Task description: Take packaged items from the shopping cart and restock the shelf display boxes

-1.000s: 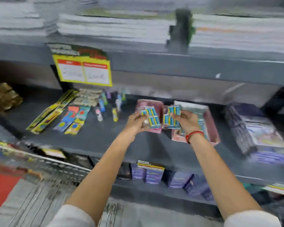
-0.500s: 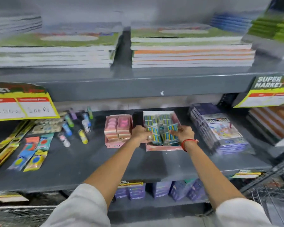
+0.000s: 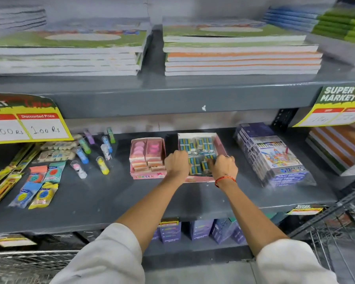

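Observation:
A pink display box (image 3: pixel 220 145) on the middle grey shelf (image 3: pixel 111 197) holds several small blue and yellow packets (image 3: pixel 195 143). My left hand (image 3: pixel 177 163) and my right hand (image 3: pixel 223 168), a red thread at its wrist, are both down in the box's front half, fingers curled among the packets. Whether either hand still grips a packet is hidden by the knuckles. To the left stands a second pink box (image 3: pixel 147 158) marked ERASER, stacked with pink erasers.
Crayon packs (image 3: pixel 273 156) lie right of the box; glue sticks (image 3: pixel 105 152) and sharpener packets (image 3: pixel 37 187) lie left. Notebook stacks (image 3: pixel 240 56) fill the upper shelf. Price tags (image 3: pixel 27 121) hang from its edge. Wire cart parts (image 3: pixel 332 238) show at lower right and lower left.
The hands carried blue and yellow packets from in front of the shelf into the right pink box and lowered them in. The view shifted rightward and steadied.

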